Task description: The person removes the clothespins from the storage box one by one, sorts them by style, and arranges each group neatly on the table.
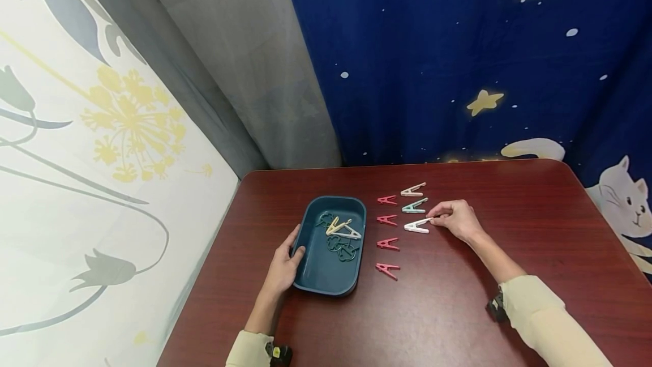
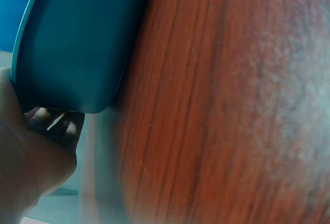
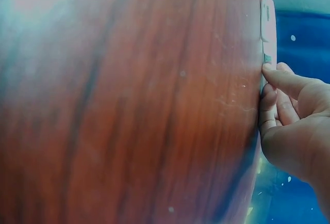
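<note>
My left hand (image 1: 282, 265) grips the left side of a dark blue plastic tray (image 1: 311, 273), thumb at the rim and fingers along the outside. In the left wrist view, the fingers of that hand (image 2: 36, 157) curl below the tray's wall (image 2: 72, 53). A yellow clothespin (image 1: 333, 226), a pale grey clothespin (image 1: 352, 234) and several dark green clip-like pieces (image 1: 347, 252) lie inside. To the right, my right hand (image 1: 458, 220) pinches the tip of a white clothespin (image 1: 417, 227) between thumb and index finger; the right wrist view shows this hand (image 3: 299, 105) low at the tabletop.
Several red clothespins (image 1: 387, 244) form a column right of the tray. Beyond the white one lie a teal clothespin (image 1: 415, 207) and a pale pink one (image 1: 413, 191). The brown wooden table (image 1: 433, 310) meets a blue curtain (image 1: 433, 72) behind and a patterned wall (image 1: 102, 214) at left.
</note>
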`<state>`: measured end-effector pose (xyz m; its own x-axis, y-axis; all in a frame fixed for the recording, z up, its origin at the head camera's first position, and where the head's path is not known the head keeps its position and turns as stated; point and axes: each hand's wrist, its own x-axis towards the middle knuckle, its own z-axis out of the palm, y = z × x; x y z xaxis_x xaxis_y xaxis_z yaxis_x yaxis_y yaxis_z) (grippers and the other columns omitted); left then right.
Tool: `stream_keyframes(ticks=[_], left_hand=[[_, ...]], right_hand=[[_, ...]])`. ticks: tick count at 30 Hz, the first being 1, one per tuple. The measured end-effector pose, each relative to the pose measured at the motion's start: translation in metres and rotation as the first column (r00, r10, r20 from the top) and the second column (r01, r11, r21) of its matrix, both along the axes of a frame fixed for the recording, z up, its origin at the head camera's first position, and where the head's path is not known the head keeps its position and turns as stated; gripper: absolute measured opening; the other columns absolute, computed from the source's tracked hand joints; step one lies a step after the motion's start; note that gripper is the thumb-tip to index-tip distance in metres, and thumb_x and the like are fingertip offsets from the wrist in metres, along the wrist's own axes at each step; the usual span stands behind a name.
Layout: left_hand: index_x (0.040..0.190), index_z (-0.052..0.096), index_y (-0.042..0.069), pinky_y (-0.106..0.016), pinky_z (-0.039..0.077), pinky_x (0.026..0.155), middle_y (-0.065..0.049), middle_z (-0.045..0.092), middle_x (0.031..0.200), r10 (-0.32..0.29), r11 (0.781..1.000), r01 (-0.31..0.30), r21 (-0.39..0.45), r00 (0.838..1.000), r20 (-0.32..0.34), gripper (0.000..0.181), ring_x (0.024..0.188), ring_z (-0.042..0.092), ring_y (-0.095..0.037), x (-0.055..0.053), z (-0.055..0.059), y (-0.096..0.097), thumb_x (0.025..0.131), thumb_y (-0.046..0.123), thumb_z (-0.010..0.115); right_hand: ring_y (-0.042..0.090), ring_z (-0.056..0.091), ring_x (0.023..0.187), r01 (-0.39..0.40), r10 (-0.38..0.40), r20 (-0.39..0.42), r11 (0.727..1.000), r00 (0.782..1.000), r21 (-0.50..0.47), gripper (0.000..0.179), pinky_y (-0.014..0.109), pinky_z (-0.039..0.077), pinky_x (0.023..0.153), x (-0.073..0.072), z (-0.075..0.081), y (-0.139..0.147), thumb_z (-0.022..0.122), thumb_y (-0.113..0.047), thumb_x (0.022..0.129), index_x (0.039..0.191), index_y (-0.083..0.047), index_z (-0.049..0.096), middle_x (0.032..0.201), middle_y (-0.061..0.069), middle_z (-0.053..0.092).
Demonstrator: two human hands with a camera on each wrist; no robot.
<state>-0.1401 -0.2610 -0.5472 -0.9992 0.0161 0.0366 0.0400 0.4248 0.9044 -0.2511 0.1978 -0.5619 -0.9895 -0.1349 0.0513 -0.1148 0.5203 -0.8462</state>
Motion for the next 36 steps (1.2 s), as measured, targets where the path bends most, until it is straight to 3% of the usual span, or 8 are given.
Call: stream_keyframes(ticks=[6, 10, 14, 19, 23, 26, 30, 36], left_hand=[[0.166, 0.035, 0.007, -0.056, 0.039, 0.113, -0.015, 0.044, 0.164, -0.010, 1.000, 0.010, -0.003, 1.000, -0.012, 0.062, 0.145, 0.046, -0.033, 0.000, 0.001, 0.000, 0.108, 0.001, 0.056], [0.166, 0.034, 0.005, -0.055, 0.040, 0.112, -0.015, 0.045, 0.164, -0.005, 1.000, 0.005, -0.003, 1.000, -0.007, 0.062, 0.144, 0.047, -0.033, 0.001, 0.001, 0.001, 0.108, 0.001, 0.056], [0.166, 0.035, 0.005, -0.052, 0.043, 0.110, -0.016, 0.047, 0.162, 0.000, 1.000, 0.000, -0.004, 1.000, -0.006, 0.062, 0.141, 0.051, -0.033, 0.001, 0.002, 0.001, 0.108, 0.002, 0.057], [0.166, 0.036, 0.007, -0.049, 0.045, 0.107, -0.017, 0.050, 0.160, 0.001, 1.000, -0.001, -0.010, 1.000, -0.013, 0.061, 0.138, 0.054, -0.034, 0.000, 0.000, 0.000, 0.108, 0.002, 0.057], [0.166, 0.036, 0.006, -0.052, 0.043, 0.109, -0.019, 0.049, 0.160, -0.006, 1.000, 0.006, -0.004, 1.000, -0.015, 0.061, 0.140, 0.052, -0.035, 0.000, 0.000, -0.001, 0.108, 0.003, 0.057], [0.166, 0.036, 0.006, -0.054, 0.042, 0.109, -0.019, 0.048, 0.161, -0.009, 1.000, 0.009, -0.007, 1.000, -0.019, 0.061, 0.141, 0.051, -0.036, 0.001, 0.001, -0.001, 0.108, 0.002, 0.057], [0.166, 0.036, 0.006, -0.055, 0.042, 0.110, -0.017, 0.047, 0.162, -0.002, 1.000, 0.002, -0.016, 1.000, -0.019, 0.062, 0.142, 0.050, -0.035, 0.001, 0.002, 0.000, 0.108, 0.001, 0.057], [0.166, 0.035, 0.004, -0.055, 0.042, 0.110, -0.018, 0.046, 0.163, -0.012, 1.000, 0.012, -0.019, 1.000, -0.029, 0.061, 0.142, 0.050, -0.036, 0.001, 0.000, 0.000, 0.108, 0.001, 0.056]], right_hand=[[0.014, 0.060, 0.074, -0.009, 0.009, 0.028, 1.000, 1.000, -0.026, 0.011, 0.025, 0.046, 0.065, 0.001, 0.002, 0.001, 0.085, 0.001, 0.086, 0.097, -0.003, 0.084, 0.094, 0.011, 0.080], [0.009, 0.065, 0.078, -0.019, 0.027, 0.061, 0.992, 0.998, -0.127, 0.014, 0.022, 0.049, 0.065, 0.003, 0.002, 0.004, 0.079, 0.006, 0.090, 0.103, 0.003, 0.081, 0.101, 0.018, 0.079], [0.009, 0.066, 0.077, 0.005, 0.021, 0.094, 0.963, 0.995, -0.269, 0.019, 0.023, 0.053, 0.064, 0.004, 0.002, 0.007, 0.068, 0.009, 0.097, 0.115, 0.012, 0.074, 0.108, 0.025, 0.077], [0.010, 0.066, 0.076, 0.099, -0.064, 0.107, 0.927, 0.992, -0.362, 0.032, 0.023, 0.055, 0.067, 0.000, 0.007, 0.008, 0.052, 0.015, 0.100, 0.130, 0.017, 0.065, 0.120, 0.033, 0.071], [0.006, 0.072, 0.091, 0.141, -0.117, 0.081, 0.901, 0.990, -0.409, 0.047, 0.021, 0.057, 0.078, -0.007, 0.017, 0.001, 0.044, 0.017, 0.099, 0.145, 0.012, 0.055, 0.137, 0.033, 0.063], [0.015, 0.070, 0.118, 0.084, -0.080, 0.028, 0.883, 0.996, -0.461, 0.054, 0.019, 0.054, 0.091, -0.014, 0.029, -0.012, 0.047, 0.014, 0.103, 0.156, 0.008, 0.045, 0.151, 0.028, 0.053], [0.036, 0.047, 0.146, -0.060, 0.027, -0.071, 0.857, 0.997, -0.512, 0.062, 0.019, 0.044, 0.106, -0.024, 0.045, -0.037, 0.051, 0.012, 0.105, 0.164, 0.004, 0.032, 0.164, 0.023, 0.039], [0.038, 0.023, 0.158, -0.249, 0.177, -0.190, 0.837, 0.966, -0.487, 0.080, 0.044, 0.027, 0.123, -0.033, 0.063, -0.089, 0.061, 0.008, 0.103, 0.168, 0.003, 0.014, 0.174, 0.019, 0.019]])
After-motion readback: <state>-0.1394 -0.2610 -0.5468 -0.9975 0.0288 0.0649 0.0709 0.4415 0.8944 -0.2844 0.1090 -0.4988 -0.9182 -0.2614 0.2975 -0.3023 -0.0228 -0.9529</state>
